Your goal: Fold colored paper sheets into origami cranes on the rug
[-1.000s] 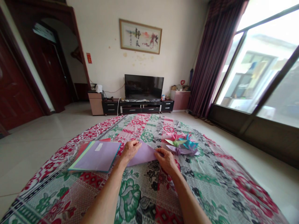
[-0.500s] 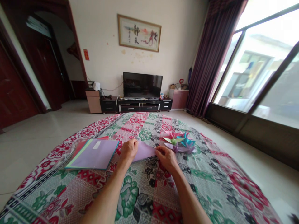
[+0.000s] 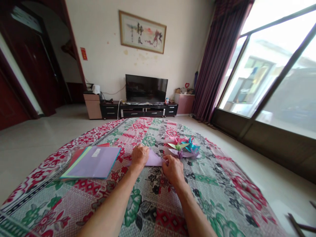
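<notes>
A lilac sheet of paper (image 3: 153, 160) lies folded on the flowered tablecloth (image 3: 209, 184) of a round table. My left hand (image 3: 139, 155) rests on its left part, fingers curled and pressing down on it. My right hand (image 3: 172, 168) pinches the sheet's right corner. Just beyond my right hand sits a small cluster of folded paper cranes (image 3: 183, 146), in pink, green, teal and purple. To the left of my left hand lies a stack of coloured paper (image 3: 92, 162) with a lilac sheet on top.
A clear glass dish (image 3: 55, 164) stands at the table's left edge beside the paper stack. Beyond the table are a tiled floor, a TV (image 3: 146, 88) on a low cabinet, dark doors at left and a large window with purple curtains at right.
My hands have drawn closer together on the lilac sheet, which now shows smaller between them. The view has shifted, so everything sits a little lower left than before.
</notes>
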`<action>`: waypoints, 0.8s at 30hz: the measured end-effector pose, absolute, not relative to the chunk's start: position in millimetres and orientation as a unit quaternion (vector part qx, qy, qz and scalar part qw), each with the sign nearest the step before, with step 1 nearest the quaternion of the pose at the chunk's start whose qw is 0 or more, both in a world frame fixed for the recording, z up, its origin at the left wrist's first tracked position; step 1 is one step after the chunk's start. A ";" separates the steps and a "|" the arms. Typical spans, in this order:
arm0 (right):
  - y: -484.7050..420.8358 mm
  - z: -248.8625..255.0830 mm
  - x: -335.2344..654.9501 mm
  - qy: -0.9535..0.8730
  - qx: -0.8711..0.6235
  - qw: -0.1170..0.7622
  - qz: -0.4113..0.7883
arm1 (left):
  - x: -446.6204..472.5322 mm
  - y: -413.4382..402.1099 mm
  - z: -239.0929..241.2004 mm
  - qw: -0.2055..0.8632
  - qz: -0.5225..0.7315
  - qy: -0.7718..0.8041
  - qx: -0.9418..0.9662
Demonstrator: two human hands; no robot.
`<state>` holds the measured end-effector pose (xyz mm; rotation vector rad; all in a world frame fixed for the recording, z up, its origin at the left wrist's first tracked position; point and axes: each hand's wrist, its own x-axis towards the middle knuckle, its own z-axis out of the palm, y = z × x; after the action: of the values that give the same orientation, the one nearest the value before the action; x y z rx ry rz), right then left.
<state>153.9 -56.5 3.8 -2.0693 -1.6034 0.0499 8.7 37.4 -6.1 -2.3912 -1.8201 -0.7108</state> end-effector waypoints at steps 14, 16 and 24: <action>-62.5 7.4 148.9 -0.562 -0.798 0.219 -0.009 | 8.0 36.4 -15.0 0.040 -0.255 -0.556 -0.790; -62.1 7.6 145.3 -0.574 -0.784 0.230 -0.049 | 8.6 34.0 -13.7 0.041 -0.252 -0.563 -0.786; -61.3 -1.7 120.6 -0.736 -0.626 0.258 -0.001 | 9.1 32.0 -12.0 0.030 -0.238 -0.566 -0.789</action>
<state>120.6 -61.3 -1.7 -1.6976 -1.9965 -0.0025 9.1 32.0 -12.0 -2.4314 -1.7442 -0.7333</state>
